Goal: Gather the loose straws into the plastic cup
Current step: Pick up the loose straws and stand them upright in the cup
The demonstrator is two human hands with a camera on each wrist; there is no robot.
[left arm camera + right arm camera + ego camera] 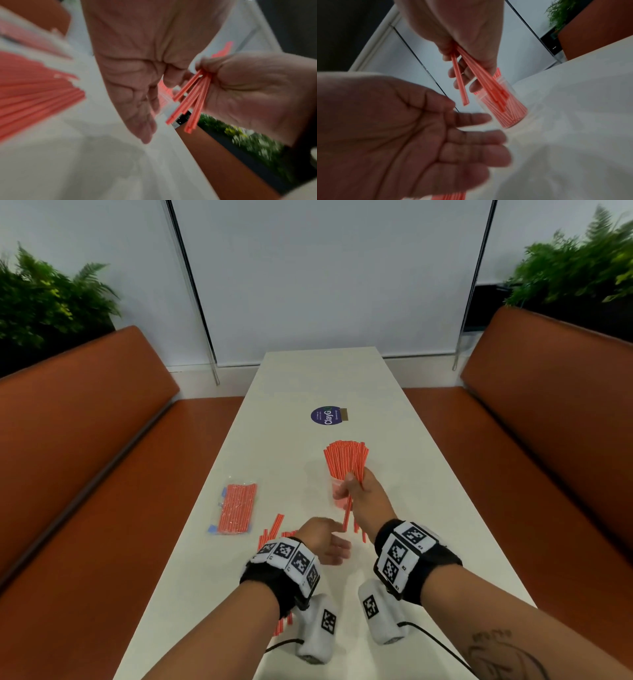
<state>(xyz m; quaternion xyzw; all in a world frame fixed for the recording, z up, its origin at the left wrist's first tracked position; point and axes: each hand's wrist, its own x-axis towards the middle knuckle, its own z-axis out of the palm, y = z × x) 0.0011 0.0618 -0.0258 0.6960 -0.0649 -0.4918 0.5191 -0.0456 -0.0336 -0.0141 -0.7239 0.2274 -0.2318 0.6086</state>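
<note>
A clear plastic cup [337,497] stands mid-table, packed with upright red-striped straws [346,458]. My right hand [354,486] is just in front of the cup and partly hides it. It pinches a few straws [348,513] that hang down from its fingers; in the right wrist view these held straws [481,77] point toward the cup [506,108]. My left hand [337,549] hovers below them, palm open and fingers relaxed, holding nothing. Loose straws [275,527] lie on the table beside and under it, and the left wrist view shows those loose straws [34,88] blurred.
A sealed clear packet of straws [236,508] lies on the left part of the white table [394,419]. A purple round sticker [327,415] sits farther back. Orange bench seats [85,457] flank both long sides, with plants behind them.
</note>
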